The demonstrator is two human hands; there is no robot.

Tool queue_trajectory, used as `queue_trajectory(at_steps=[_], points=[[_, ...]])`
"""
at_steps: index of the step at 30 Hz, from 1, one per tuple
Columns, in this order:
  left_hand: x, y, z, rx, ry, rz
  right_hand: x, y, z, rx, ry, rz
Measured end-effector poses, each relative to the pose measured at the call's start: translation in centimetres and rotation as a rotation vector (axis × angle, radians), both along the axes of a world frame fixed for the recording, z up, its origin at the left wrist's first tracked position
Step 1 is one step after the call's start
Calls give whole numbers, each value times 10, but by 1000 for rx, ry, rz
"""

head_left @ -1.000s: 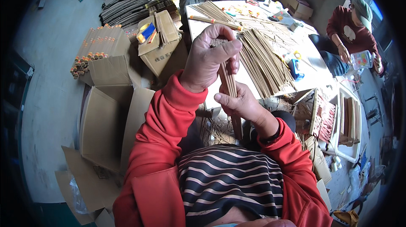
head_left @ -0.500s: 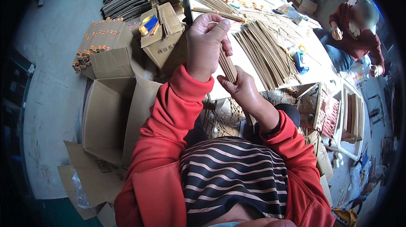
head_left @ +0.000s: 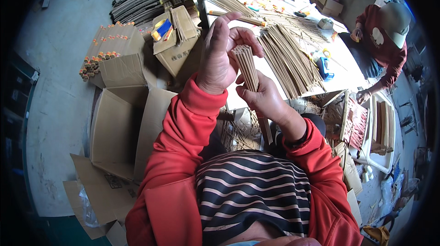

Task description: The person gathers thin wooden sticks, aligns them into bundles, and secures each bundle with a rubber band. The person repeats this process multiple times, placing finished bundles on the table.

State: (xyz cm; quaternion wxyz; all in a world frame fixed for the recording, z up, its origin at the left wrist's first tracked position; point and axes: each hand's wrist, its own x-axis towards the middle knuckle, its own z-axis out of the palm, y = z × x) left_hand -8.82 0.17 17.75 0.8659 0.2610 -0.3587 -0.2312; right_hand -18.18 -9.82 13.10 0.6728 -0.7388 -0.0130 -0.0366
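"Which grip of yours is doing the holding?"

"Your right hand (head_left: 266, 98) is; its fingers are wrapping snugly around the bundle of thin brown sticks (head_left: 248, 69), below the upper end."

"And where is that bundle sitting?"

"It is slanting in front of you at the near edge of the white worktop (head_left: 349, 77), its upper end pointing up and away, its lower end hanging toward your lap."

"How is your left hand (head_left: 217, 60) faring?"

"That grip is standing open beside the bundle's top, fingers curving; whether they are touching the sticks, I cannot tell."

"What else is lying about you?"

"Loose brown sticks (head_left: 291, 62) are covering the worktop beyond your right hand, with a blue tape dispenser (head_left: 324, 68) standing just beside them. An open cardboard box (head_left: 112, 131) is gaping at your left. At your right, a co-worker's hand (head_left: 364, 95) is reaching down."
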Motion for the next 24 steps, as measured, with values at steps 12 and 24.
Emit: queue_trajectory(at_steps=[12, 24], points=[[-41, -12, 51, 208, -435, 553, 24, -2, 32, -496, -798, -263], [19, -38, 25, 340, -475, 491, 83, -17, -4, -296, -711, -300]])
